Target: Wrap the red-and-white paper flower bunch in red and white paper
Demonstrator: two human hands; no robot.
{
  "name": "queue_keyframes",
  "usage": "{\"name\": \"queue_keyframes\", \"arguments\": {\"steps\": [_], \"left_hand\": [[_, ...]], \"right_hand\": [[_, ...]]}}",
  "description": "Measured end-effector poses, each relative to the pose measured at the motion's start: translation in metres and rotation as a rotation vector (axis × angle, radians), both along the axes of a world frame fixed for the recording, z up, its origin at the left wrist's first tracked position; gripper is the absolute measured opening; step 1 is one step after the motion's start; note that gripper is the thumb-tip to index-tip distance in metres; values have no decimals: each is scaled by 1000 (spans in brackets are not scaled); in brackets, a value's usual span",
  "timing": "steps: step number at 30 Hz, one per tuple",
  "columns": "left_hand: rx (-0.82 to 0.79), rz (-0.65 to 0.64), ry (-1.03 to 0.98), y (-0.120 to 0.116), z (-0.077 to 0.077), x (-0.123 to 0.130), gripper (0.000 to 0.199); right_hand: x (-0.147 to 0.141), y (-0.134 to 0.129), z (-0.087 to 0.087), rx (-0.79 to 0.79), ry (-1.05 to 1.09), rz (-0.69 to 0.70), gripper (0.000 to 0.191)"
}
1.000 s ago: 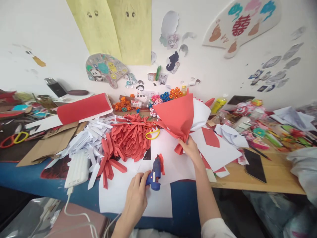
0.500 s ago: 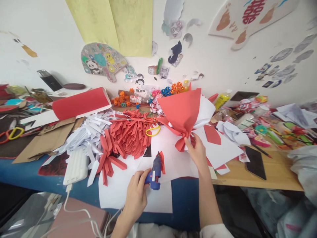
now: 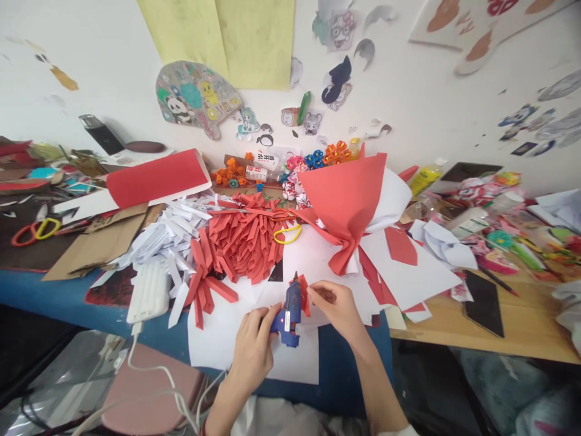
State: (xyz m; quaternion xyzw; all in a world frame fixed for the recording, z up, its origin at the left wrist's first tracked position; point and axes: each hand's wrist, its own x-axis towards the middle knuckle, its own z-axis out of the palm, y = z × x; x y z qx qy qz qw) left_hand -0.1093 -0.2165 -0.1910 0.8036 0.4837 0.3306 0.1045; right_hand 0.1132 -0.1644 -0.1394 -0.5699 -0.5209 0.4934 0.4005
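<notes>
My left hand is wrapped round a blue hot glue gun, its nozzle pointing away from me and a small light lit on its body. Close beside the nozzle, my right hand pinches the edge of a small red paper piece. The glue gun partly covers that piece. Beyond my right hand lies a red and white paper bouquet wrap, gathered at its near end. White paper sheets spread under my hands.
To the left are heaps of red paper strips and white paper strips, with a white power bank and cables in front. Yellow-handled scissors lie mid-table. A phone rests on the right; paper flowers stand behind.
My right hand has let go of the bouquet wrap's gathered end and come down and left to the small red piece. The wrap now lies by itself. The view has shifted slightly.
</notes>
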Motion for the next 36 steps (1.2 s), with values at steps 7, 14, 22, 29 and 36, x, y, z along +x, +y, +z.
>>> {"name": "queue_keyframes", "arguments": {"steps": [7,14,22,29,36], "left_hand": [[-81,-19,-183,3,4,-2,47],[-184,45,-590,2,7,-2,32],[-431,6,-1105,3,16,2,36],[-523,-54,-1006,14,34,6,48],[-495,6,-958,25,22,9,51]], "right_hand": [[4,9,-3,-89,96,26,31],[-4,22,-22,-8,-53,-54,26],[19,22,33,572,-439,-195,28],[154,132,118,901,-673,-478,41],[177,188,108,725,-265,-167,31]]}}
